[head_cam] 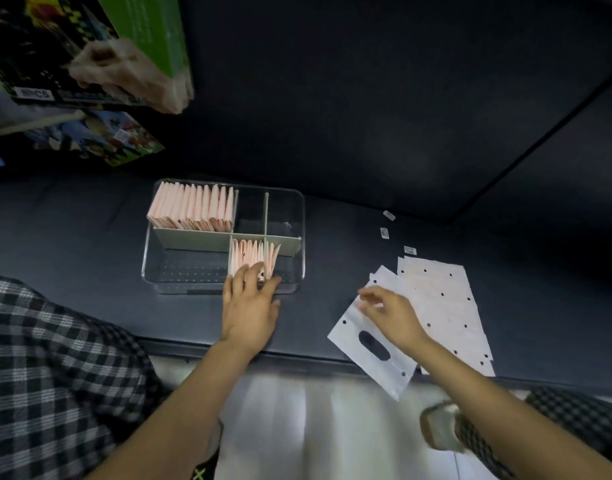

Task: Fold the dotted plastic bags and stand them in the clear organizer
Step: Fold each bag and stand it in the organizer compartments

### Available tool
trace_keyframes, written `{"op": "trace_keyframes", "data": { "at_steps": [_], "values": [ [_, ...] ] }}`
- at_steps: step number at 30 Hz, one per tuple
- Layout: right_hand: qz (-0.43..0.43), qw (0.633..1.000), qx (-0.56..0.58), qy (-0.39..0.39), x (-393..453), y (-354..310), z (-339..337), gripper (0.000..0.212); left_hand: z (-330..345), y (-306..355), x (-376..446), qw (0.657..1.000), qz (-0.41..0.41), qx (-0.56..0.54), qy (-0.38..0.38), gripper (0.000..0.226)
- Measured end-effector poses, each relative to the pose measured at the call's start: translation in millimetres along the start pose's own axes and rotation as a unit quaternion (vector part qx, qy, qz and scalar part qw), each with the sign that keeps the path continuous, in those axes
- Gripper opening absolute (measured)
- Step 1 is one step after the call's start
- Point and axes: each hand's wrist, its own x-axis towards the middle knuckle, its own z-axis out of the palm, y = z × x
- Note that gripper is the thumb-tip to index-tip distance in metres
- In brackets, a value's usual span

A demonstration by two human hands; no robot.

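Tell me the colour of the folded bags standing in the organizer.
Pale pink, seen in the head view: folded bags in the clear organizer.

The organizer [223, 237] stood on the bench [332, 237], left of the flat bags [439, 306]. A full row of folded bags [192, 207] filled its rear left compartment; a shorter row [254, 258] stood in the front, right of the middle divider (the left hand [251, 306] rested on it). The right hand [391, 317] lay over the flat bags. Boxes [86, 50] sat behind, far left.

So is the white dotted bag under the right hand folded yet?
Not yet: the white dotted plastic bag lies spread flat, handle cutout showing, under the right hand.
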Motion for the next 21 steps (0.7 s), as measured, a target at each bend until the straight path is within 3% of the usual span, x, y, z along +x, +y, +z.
{"op": "trace_keyframes", "data": {
  "at_steps": [2,5,7,9,13,16,19,21],
  "values": [
    [-0.016,0.991,-0.124,-0.048,-28.7,36.1,1.2,0.052,-2.7,3.4,-3.1,1.0,-0.002,-0.01,0.009,0.044],
    [-0.088,0.945,-0.293,-0.119,-61.9,77.2,13.4,0.088,-4.3,10.4,-9.7,0.998,0.031,-0.014,0.059,0.041],
    [-0.096,0.926,-0.339,-0.136,-74.2,92.6,26.0,0.094,-3.5,16.1,-13.5,0.993,0.075,-0.025,0.086,0.04],
    [-0.087,0.924,-0.351,-0.121,-78.1,99.0,35.6,0.084,-2.9,24.9,-17.7,0.99,0.113,-0.059,0.064,0.037],
    [-0.097,0.953,-0.274,-0.084,-76.7,105.6,42.6,0.051,4.5,43.4,-26.3,0.976,0.176,-0.12,-0.049,0.041],
    [-0.069,0.989,-0.075,-0.11,-71.7,95.5,32.2,0.04,15.3,50.3,-28.0,0.965,0.192,-0.125,-0.127,0.058],
    [-0.061,0.981,0.031,-0.18,-63.6,80.8,10.9,0.025,23.5,51.2,-24.8,0.956,0.193,-0.117,-0.189,0.08],
    [-0.066,0.97,0.061,-0.225,-57.0,68.9,-4.5,0.027,27.3,51.8,-21.7,0.953,0.167,-0.143,-0.209,0.087]
  ]
}}
